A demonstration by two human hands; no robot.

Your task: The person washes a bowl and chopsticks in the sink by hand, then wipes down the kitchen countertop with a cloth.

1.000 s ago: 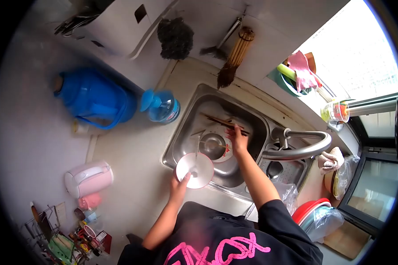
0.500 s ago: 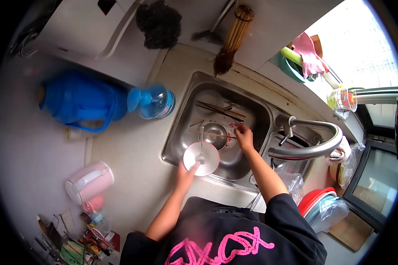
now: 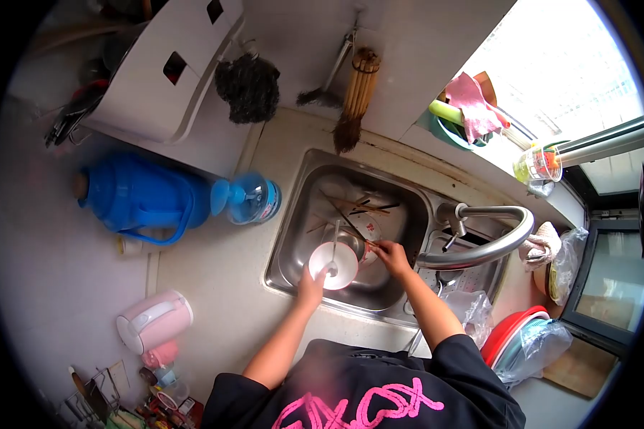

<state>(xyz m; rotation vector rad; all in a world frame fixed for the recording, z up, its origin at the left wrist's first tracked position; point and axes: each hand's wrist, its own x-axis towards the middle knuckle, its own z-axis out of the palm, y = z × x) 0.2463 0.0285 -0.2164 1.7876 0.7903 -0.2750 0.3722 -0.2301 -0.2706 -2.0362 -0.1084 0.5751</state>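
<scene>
My left hand (image 3: 310,287) grips the rim of a white bowl (image 3: 346,267) with a pinkish edge, above the near part of the steel sink (image 3: 402,294). A spoon (image 3: 335,240) stands in the bowl, its handle pointing away from me. My right hand (image 3: 393,259) is closed on the near end of a chopstick (image 3: 343,219), which slants to the far left over the sink; whether it is one or a pair I cannot tell. Under them lie a flower-patterned dish (image 3: 370,227), partly hidden by the bowl, and several loose chopsticks (image 3: 376,208).
A curved faucet (image 3: 506,242) arches close to my right forearm. Left of the sink stand a blue pump bottle (image 3: 254,199), a blue thermos (image 3: 147,196) and a pink kettle (image 3: 155,321). Red basins (image 3: 511,336) and plastic bags are at the right. A bamboo brush (image 3: 359,93) hangs behind.
The chopstick at my right hand has swung from nearly level to a steep slant. My left hand has shifted the bowl slightly right, over the dish. The whole view has shifted downward.
</scene>
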